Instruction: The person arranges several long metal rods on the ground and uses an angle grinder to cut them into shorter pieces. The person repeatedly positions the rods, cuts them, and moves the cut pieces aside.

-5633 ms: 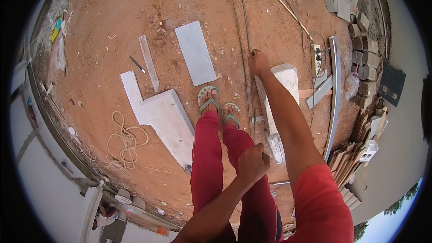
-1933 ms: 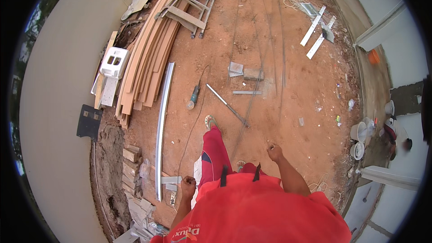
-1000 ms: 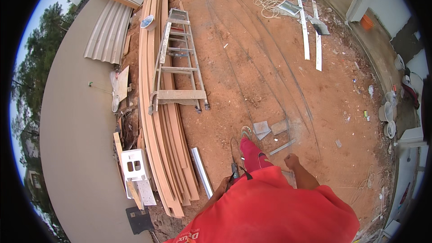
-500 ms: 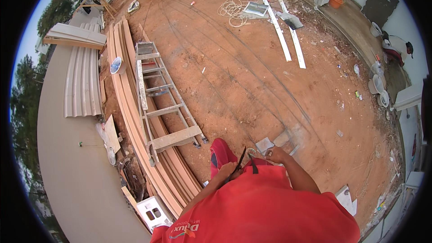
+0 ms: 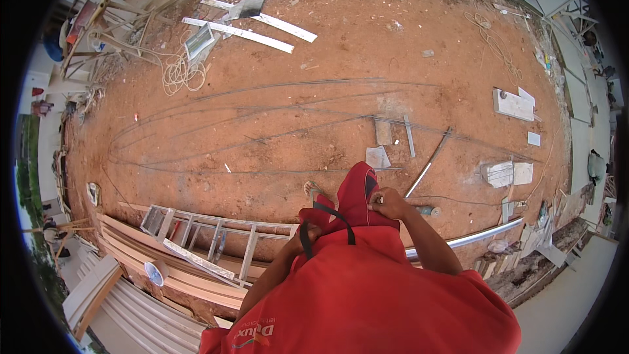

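Since the frame half a second ago the view has swung round: the ladder (image 5: 250, 249) that ran up the left now lies crosswise at lower left. Two black straps (image 5: 305, 239), flat and narrow, show before the person: one nearly upright by the left hand (image 5: 316, 230), the other slanting down rightward. Left fingers are too dim to tell. The right hand (image 5: 389, 203) overlaps the red trouser leg (image 5: 354, 190), fingers curled; whether they grip anything cannot be told. Planks (image 5: 196, 285) lie under the ladder; rightward lie a grinder (image 5: 429, 210) and slanted tube (image 5: 420, 178).
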A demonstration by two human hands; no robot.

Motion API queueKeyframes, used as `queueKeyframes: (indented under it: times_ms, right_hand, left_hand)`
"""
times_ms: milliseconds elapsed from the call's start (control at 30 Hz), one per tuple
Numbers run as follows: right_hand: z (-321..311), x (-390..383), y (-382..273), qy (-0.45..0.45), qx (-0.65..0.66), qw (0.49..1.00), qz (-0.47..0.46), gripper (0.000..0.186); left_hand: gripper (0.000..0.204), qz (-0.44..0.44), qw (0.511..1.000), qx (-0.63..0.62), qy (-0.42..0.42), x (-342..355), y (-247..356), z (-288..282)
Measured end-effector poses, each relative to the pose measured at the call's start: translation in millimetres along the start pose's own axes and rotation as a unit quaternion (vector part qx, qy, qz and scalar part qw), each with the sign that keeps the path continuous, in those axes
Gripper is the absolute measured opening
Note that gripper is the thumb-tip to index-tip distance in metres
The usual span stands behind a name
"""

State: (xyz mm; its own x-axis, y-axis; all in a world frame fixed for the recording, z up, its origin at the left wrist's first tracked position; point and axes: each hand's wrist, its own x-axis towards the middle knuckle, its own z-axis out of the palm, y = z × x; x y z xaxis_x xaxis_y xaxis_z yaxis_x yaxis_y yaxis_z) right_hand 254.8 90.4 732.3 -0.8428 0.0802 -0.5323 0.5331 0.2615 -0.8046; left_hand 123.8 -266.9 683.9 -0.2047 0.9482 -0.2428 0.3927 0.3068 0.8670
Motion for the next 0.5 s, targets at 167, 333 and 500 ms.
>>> queueKeyframes:
  times_ms: [167,333,500]
  right_hand:
    - [0.8,-78.7,1.0,-0.083,0.139,0.976,0.145,0.011]
    - [88.0,-124.3,96.7,-0.248,0.211,0.94,0.098,0.02]
    - [108.8,-68.1,165.7,-0.341,0.2,0.917,0.053,0.028]
  left_hand:
    - [0.027,-0.075,0.983,-0.107,-0.132,22.9,33.1,-45.0]
    - [0.02,0.104,0.959,0.015,-0.265,23.4,40.2,-35.0]
    - [0.019,0.18,0.861,-0.083,-0.469,82.6,8.7,4.8]
